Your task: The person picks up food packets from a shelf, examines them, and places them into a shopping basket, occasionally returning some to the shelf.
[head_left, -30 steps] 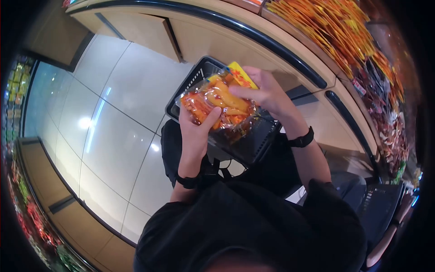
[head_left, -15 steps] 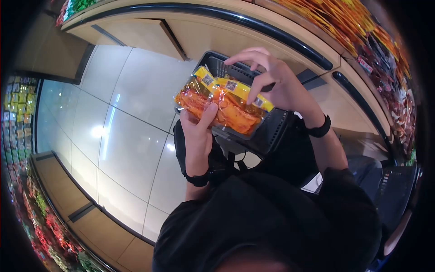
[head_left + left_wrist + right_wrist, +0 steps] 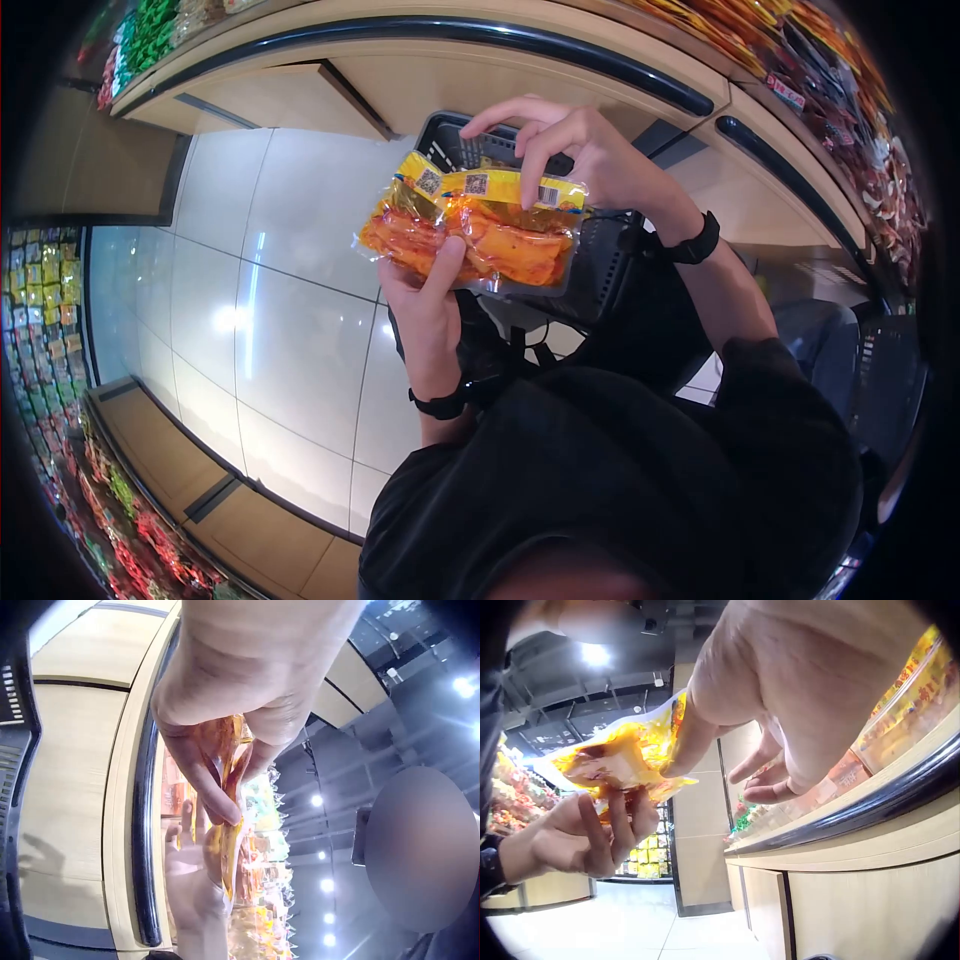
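Two clear plastic packets of orange-red food overlap side by side in the head view, the left packet [image 3: 400, 232] and the right packet [image 3: 522, 252]. Both have yellow strips along the top with printed square codes; a barcode also shows on the right one. My left hand [image 3: 425, 305] pinches them from below, thumb on the front and fingers behind. In the left wrist view the packets [image 3: 231, 859] appear nearly edge-on between those fingers. My right hand [image 3: 595, 155] is spread above the right packet, its thumb against the yellow strip and its other fingers extended clear of the packets.
Below the packets stands a black shopping basket [image 3: 610, 275]. A wooden display counter [image 3: 400, 75] with a dark rail runs along the far side, with several packaged goods on top. White floor tiles [image 3: 300, 310] lie to the left, and another wooden counter [image 3: 265, 510] stands lower left.
The packets have turned to show their printed-code side. My right hand has let go of the yellow edge and spread its fingers, while my left hand keeps its hold.
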A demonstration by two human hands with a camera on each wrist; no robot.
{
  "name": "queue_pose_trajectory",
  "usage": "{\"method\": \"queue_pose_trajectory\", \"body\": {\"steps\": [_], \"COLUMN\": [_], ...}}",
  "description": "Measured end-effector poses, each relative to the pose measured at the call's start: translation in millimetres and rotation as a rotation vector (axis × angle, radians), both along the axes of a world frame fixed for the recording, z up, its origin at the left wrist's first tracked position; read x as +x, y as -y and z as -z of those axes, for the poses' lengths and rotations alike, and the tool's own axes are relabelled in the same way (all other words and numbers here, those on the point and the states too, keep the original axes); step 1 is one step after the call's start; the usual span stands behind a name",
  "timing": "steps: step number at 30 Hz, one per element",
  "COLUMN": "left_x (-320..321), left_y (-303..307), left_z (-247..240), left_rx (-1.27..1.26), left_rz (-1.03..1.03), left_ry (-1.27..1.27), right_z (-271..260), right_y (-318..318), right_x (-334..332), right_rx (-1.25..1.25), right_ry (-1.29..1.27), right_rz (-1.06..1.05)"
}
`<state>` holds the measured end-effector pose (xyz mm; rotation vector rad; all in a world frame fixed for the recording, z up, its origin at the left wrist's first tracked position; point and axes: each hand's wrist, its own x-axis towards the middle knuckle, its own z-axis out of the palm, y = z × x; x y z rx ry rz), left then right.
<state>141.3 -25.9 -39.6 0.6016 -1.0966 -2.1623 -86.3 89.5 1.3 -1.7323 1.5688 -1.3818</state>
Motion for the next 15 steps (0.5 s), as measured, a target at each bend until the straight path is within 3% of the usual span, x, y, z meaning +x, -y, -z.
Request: {"method": "queue_pose_trajectory", "body": {"steps": [3,8,12,13,15], "left_x": [1,-8,-17,-13,-14], "left_y": [3,13,15,19,21], "left_z": [3,31,43,41,39], "left_rx": [0.054,0.226,0.37,0.299,0.221], "left_rz": [0.027,0.164,0.161,0.194,0.158], "left_ry": [0.015,-0.022,-0.048,0.03,0.093], "right_z": [-2,3,-6,-18,-53], "right_y": [0,-3,-7,-14,-24], "right_x": [8,20,27,25,22], "right_rx": [-0.002,-0.08,-0.113,-0.109,-0.135], "right_ry": [0.007,-0.208,-0.284,-0.31,-0.176], "right_rz": [0.02,-0.021,0.06,0.073,0.36]}}
